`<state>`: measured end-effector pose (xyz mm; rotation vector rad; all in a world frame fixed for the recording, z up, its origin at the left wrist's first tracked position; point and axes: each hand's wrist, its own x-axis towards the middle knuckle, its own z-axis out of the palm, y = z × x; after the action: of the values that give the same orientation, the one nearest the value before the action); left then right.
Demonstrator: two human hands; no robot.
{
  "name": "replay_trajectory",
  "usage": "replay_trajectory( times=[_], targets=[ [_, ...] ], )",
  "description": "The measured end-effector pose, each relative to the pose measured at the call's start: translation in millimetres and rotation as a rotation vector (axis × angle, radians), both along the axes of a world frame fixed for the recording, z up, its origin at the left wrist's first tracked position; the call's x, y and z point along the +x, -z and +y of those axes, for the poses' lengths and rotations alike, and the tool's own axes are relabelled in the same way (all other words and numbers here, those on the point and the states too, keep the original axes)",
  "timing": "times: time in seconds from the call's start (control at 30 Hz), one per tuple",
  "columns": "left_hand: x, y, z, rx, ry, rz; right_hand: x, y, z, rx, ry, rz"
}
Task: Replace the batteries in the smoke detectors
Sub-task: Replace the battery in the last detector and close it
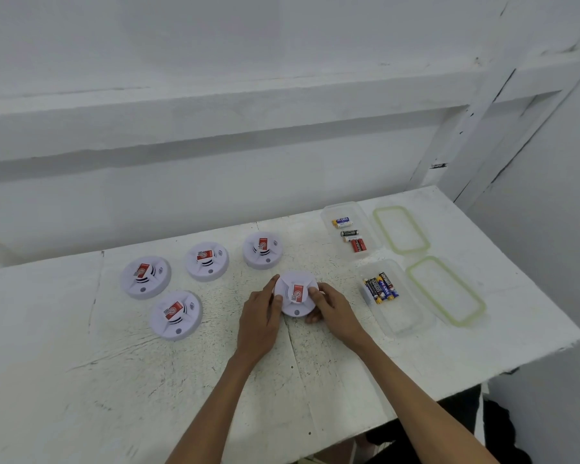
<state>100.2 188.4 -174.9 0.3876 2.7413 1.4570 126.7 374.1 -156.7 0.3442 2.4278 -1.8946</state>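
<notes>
Several round white smoke detectors with red labels lie on the white table (81, 380). One smoke detector (295, 308) sits in the middle between both my hands. My left hand (260, 318) grips its left edge and my right hand (332, 308) grips its right edge, thumb on top. Other detectors lie at the far left (145, 277), near left (175, 315), back middle (207, 261) and back right (262, 251). Two clear plastic boxes hold batteries: the far box (370, 236) and the near box (406, 316).
Two clear lids with green seals lie right of the boxes, the far lid (400, 229) and the near lid (446, 291). A white wall stands behind the table. The table's right edge drops off near the lids.
</notes>
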Motion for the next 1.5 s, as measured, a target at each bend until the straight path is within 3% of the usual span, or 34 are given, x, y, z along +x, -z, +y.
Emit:
replay_trajectory(
  times=[0.33, 0.5, 0.73, 1.03, 1.5],
  targets=[
    [2.2, 5.1, -5.8, 0.105, -0.06, -0.049, -9.1, -10.7, -3.8, -0.031, -0.04, -0.065],
    [-0.2, -12.5, -23.4, 0.204, -0.001, 0.032, -24.5, -13.4, -27.9, -0.031, -0.034, -0.127],
    [-4.0, 9.6, -43.3, 0.009, -0.175, 0.173, -29.7, -15.1, -54.6, 0.24, -0.101, -0.056],
    [1.0, 8.8, -41.5, -0.062, -0.193, 0.155, -29.5, -9.7, -52.9, 0.207, -0.101, -0.065],
    [0.3, 12.1, -42.4, -0.058, -0.191, 0.124, -24.6, 0.1, -56.2, 0.351, -0.104, 0.032]
  ],
)
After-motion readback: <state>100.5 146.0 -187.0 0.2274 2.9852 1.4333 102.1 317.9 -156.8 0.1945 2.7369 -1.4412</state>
